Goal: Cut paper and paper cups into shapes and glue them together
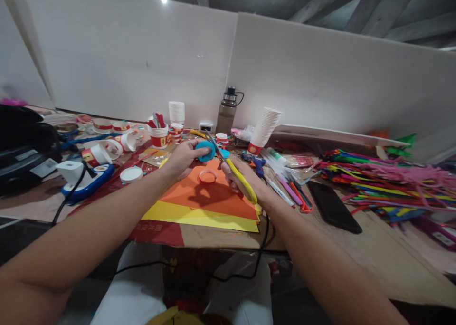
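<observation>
My left hand (180,161) pinches a small blue round piece (205,151), paper or felt, I cannot tell which. Yellow-handled scissors (239,176) are gripped in my right hand (245,173), their blades pointing up and left beside the blue piece. Another blue disc (224,153) shows just behind the blades. Below my hands, orange paper sheets (178,189) lie over yellow sheets (199,219). A ring (207,176) rests on the orange paper.
Paper cup stacks (265,128) and a bottle (226,112) stand at the back. To the right are a glue gun (255,161), pens (285,189), a phone (333,205) and colourful pipe cleaners (384,173). A blue-and-white power strip (89,182) is left; a black cable (264,239) hangs over the front edge.
</observation>
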`<action>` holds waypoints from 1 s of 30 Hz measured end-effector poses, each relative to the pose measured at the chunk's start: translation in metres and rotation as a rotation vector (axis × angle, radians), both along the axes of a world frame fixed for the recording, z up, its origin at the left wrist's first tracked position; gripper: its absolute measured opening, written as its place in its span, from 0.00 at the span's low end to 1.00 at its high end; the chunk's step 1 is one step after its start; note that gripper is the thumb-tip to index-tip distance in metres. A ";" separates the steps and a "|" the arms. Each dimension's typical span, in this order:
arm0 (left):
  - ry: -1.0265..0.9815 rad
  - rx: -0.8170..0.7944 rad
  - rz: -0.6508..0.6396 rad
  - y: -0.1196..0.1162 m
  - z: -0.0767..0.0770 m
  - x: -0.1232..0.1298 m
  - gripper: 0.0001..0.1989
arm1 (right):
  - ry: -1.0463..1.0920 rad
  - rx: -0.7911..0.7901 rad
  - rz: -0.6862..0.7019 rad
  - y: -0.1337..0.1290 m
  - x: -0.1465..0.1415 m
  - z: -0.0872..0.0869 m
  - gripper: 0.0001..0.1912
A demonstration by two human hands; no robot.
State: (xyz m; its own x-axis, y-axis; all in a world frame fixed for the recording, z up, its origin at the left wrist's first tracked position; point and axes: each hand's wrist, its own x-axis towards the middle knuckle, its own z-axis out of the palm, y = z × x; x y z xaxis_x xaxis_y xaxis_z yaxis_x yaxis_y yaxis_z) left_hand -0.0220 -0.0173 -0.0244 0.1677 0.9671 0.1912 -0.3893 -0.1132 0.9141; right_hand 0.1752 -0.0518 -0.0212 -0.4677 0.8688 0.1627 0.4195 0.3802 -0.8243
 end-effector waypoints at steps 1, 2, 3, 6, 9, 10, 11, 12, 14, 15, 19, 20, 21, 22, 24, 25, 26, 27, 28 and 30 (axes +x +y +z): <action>0.000 0.001 -0.002 0.000 0.000 0.000 0.18 | 0.010 -0.008 -0.002 0.000 0.000 0.000 0.20; 0.000 0.001 -0.004 0.000 0.000 0.000 0.17 | 0.019 -0.017 -0.005 0.000 0.000 -0.001 0.20; 0.000 0.000 -0.006 0.001 0.000 -0.001 0.17 | 0.027 -0.027 -0.011 -0.001 0.000 -0.001 0.20; 0.007 -0.012 -0.010 0.001 0.001 -0.002 0.17 | 0.037 -0.060 -0.037 -0.002 0.000 0.000 0.21; 0.028 -0.029 -0.009 0.002 0.001 -0.003 0.18 | 0.005 -0.101 -0.074 -0.002 0.000 0.001 0.21; 0.033 -0.034 -0.008 0.002 0.002 -0.003 0.18 | -0.012 -0.111 -0.091 -0.001 0.000 0.000 0.22; 0.030 -0.037 -0.005 0.002 0.002 -0.003 0.18 | -0.026 -0.114 -0.108 0.000 0.000 -0.001 0.22; 0.021 -0.038 0.001 0.002 0.001 -0.002 0.18 | -0.033 -0.107 -0.124 0.001 0.000 -0.002 0.22; -0.009 -0.038 0.029 0.003 0.001 -0.002 0.18 | -0.026 -0.063 -0.133 0.004 0.000 -0.005 0.22; -0.030 -0.038 0.050 0.003 0.000 -0.001 0.18 | -0.016 -0.033 -0.122 0.006 0.000 -0.007 0.21; -0.122 -0.035 0.093 0.005 -0.002 0.000 0.17 | 0.022 0.046 -0.056 0.010 0.002 -0.010 0.18; -0.137 -0.032 0.085 0.006 -0.002 0.000 0.16 | 0.029 0.053 -0.051 0.011 0.002 -0.010 0.18; -0.144 -0.027 0.075 0.005 -0.002 0.001 0.16 | 0.030 0.056 -0.050 0.011 0.002 -0.010 0.18; -0.145 -0.021 0.064 0.005 -0.002 0.001 0.15 | 0.025 0.059 -0.048 0.010 0.002 -0.010 0.18; -0.140 -0.012 0.051 0.004 -0.002 0.001 0.14 | 0.000 0.066 -0.038 0.009 0.002 -0.009 0.19; -0.139 -0.010 0.048 0.003 -0.002 0.002 0.14 | -0.014 0.070 -0.035 0.009 0.002 -0.008 0.19; -0.138 -0.008 0.049 0.003 -0.001 0.002 0.14 | -0.026 0.073 -0.034 0.008 0.002 -0.007 0.19; -0.138 -0.007 0.051 0.003 -0.001 0.002 0.14 | -0.036 0.074 -0.034 0.008 0.001 -0.006 0.19; -0.138 -0.008 0.053 0.003 -0.001 0.002 0.14 | -0.043 0.074 -0.036 0.008 0.001 -0.005 0.19; -0.135 -0.008 0.056 0.003 -0.001 0.001 0.14 | -0.048 0.072 -0.042 0.008 0.001 -0.004 0.19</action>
State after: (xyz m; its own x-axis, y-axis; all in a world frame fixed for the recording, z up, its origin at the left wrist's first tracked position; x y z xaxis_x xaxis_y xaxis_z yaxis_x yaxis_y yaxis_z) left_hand -0.0207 -0.0144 -0.0256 0.0867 0.9758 0.2008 -0.5019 -0.1313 0.8549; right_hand 0.1758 -0.0440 -0.0256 -0.4398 0.8747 0.2038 0.4750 0.4191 -0.7738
